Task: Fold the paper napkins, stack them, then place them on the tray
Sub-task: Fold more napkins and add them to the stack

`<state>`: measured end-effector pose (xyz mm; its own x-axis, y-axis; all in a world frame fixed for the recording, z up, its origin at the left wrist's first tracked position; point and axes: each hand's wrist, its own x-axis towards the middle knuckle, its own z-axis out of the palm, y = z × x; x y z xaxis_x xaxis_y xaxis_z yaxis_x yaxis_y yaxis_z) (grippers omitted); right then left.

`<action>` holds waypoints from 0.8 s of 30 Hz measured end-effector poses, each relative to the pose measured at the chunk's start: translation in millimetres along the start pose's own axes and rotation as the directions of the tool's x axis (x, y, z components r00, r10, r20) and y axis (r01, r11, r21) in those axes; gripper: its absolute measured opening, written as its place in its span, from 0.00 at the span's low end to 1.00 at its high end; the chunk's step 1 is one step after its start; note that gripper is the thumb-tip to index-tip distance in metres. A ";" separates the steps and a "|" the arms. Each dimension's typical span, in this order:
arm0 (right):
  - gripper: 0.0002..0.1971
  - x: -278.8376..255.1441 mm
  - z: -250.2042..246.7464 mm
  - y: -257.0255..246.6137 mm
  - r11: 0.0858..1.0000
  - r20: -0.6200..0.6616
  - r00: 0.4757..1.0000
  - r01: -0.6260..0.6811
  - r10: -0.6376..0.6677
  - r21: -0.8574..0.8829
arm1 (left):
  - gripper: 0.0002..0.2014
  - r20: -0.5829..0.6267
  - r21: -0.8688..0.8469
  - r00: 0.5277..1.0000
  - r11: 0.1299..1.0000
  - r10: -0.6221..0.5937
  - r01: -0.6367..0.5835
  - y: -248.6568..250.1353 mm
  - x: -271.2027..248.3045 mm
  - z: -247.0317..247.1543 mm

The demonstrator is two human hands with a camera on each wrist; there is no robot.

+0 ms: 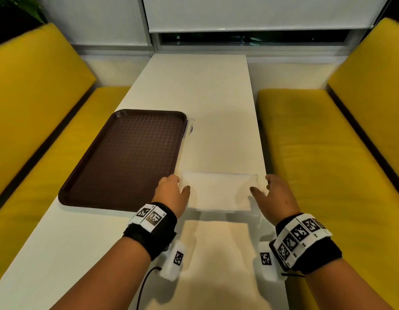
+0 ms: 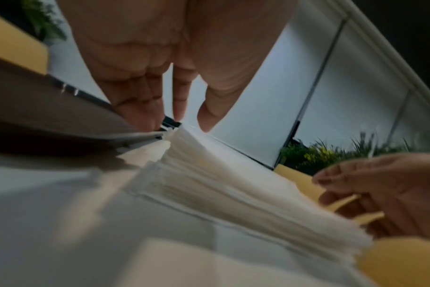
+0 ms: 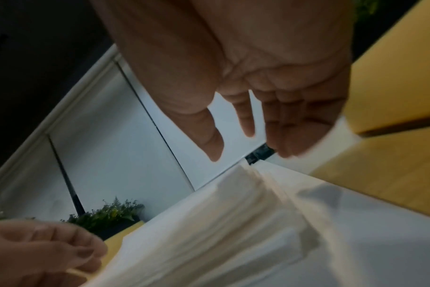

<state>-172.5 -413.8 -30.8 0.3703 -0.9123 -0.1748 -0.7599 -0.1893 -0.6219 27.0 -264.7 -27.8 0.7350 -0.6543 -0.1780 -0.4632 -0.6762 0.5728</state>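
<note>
1. This looks like a booth in a fast-food restaurant or canteen.
2. A long, narrow white table [image 1: 200, 90] runs between two facing benches with yellow cushions [image 1: 33, 90] on seats and backrests.
3. A brown plastic serving tray [image 1: 127, 157] with a textured floor lies along the table's left edge.
4. Past the far end, a white roller blind [image 1: 256, 12] hangs over a dark window.
5. Green plants [image 3: 111, 215] stand behind the seating.
</note>
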 end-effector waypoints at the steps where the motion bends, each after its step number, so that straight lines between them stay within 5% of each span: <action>1: 0.30 0.1 1.3 -0.9 0.999 0.056 0.998 -0.034 0.035 -0.013 | 0.22 0.045 0.014 0.999 1.000 -0.027 0.026 0.6 0.1 2.0; 9: 0.16 10.5 16.7 5.6 0.994 0.143 0.984 -0.104 0.105 -0.017 | 0.22 0.091 0.057 0.993 0.996 -0.080 0.075 7.7 2.5 13.0; 24: 0.17 15.3 29.2 10.9 0.993 0.117 0.987 -0.115 0.113 0.018 | 0.21 0.065 0.132 0.992 0.986 -0.108 0.098 12.2 1.1 20.6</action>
<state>-159.5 -419.3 -62.4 0.3422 -0.8791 -0.3317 -0.7878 -0.0761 -0.6112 12.0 -280.7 -37.5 0.7467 -0.5985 -0.2905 -0.4501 -0.7760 0.4419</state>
